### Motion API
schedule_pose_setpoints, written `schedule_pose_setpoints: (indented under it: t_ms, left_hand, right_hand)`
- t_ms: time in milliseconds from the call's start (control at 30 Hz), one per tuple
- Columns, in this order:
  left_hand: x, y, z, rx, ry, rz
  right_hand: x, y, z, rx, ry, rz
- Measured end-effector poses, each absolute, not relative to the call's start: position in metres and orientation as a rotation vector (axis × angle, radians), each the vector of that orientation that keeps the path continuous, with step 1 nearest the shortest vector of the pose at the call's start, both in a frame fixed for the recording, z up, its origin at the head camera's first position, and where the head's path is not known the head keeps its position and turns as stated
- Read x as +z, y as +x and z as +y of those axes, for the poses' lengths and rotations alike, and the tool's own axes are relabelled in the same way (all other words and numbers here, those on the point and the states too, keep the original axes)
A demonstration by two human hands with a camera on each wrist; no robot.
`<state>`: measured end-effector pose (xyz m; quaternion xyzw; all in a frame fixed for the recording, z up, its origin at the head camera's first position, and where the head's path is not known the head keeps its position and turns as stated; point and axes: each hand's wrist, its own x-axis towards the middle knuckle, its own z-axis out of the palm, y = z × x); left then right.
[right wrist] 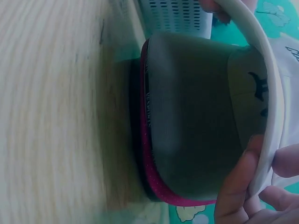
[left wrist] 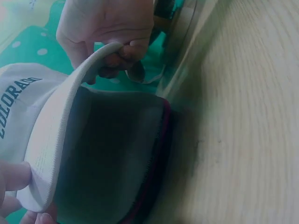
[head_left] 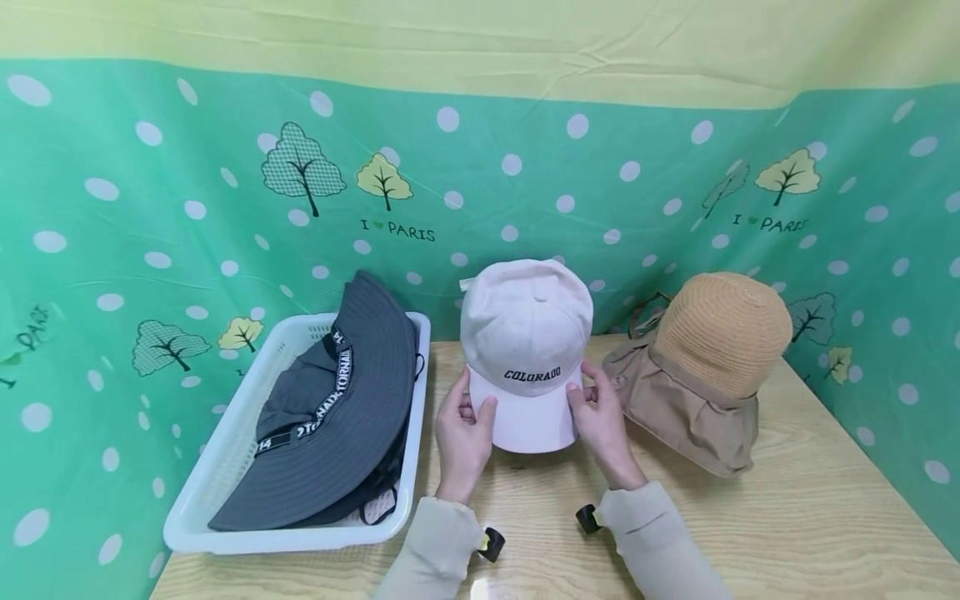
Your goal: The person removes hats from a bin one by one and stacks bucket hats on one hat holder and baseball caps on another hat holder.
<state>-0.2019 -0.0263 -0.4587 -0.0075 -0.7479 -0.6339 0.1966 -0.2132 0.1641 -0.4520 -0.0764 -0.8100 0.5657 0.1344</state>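
A white cap marked COLORADO stands at the table's middle, brim towards me. My left hand pinches the brim's left edge and my right hand pinches its right edge, thumbs on top. In the left wrist view the brim curves between the left hand's fingers at lower left and the right hand at the top. Under the raised brim, the right wrist view shows the cap's dark inside and a pink band; the right hand grips the edge.
On the left a white basket holds a dark wide-brimmed hat and other dark items. To the right lies a straw-coloured hat with a brown cloth flap. A green dotted curtain hangs behind the wooden table.
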Motion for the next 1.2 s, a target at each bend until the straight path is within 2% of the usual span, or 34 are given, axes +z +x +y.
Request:
schedule_pose_setpoints:
  t_ms: [667, 933, 1200]
  left_hand:
    - [-0.491, -0.214, -0.025, -1.544, 0.031, -2.236]
    - [-0.477, -0.214, -0.029, -1.547, 0.091, -2.330]
    - [-0.462, -0.221, -0.030, -1.678, 0.045, -2.134]
  right_hand:
    - [-0.480, -0.223, 0.171, 1.471, -0.240, -2.536]
    - [-0.476, -0.224, 0.172, 1.555, -0.217, -2.487]
    - [-0.464, -0.222, 0.172, 1.684, -0.190, -2.333]
